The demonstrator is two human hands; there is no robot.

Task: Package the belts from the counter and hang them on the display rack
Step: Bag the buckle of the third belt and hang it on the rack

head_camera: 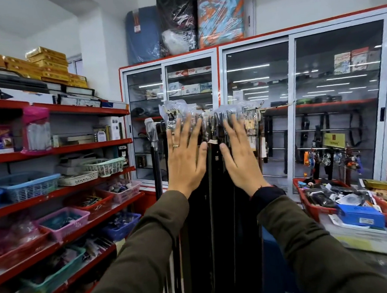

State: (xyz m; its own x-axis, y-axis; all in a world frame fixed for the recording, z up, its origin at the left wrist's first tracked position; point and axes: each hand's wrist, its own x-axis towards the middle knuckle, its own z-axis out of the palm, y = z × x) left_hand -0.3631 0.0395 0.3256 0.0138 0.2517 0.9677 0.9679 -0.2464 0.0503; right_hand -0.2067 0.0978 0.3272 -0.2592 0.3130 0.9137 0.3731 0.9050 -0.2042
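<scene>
A thick bunch of dark belts (217, 213) hangs straight down in the middle of the scene, their buckle ends wrapped in clear plastic sleeves (208, 113) and crowded along the display rack (274, 106), whose rail runs off to the right in front of the glass cabinet (299, 107). Most straps are black; 1 sleeved belt (153, 149) hangs slightly apart at the left edge of the bunch.

Both hands are raised flat against the belts, backs toward the camera. The left hand (184, 156) has all fingers stretched out and spread, gripping nothing, a ring (176, 145) on 1 finger. The right hand (240, 156) is likewise fully splayed and holds nothing, its fingertips up among the plastic-covered buckles. Whether the palms press the straps or just rest on them cannot be told. Dark olive sleeves (309, 241) cover both forearms.

To the left stand red shelves (57, 151) with plastic baskets (28, 184) of small goods and stacked boxes on top. To the near right is a counter with a red tray (316, 211) of mixed items and a blue box (360, 214). Wrapped mattresses (186, 21) sit on top of the far cabinet.
</scene>
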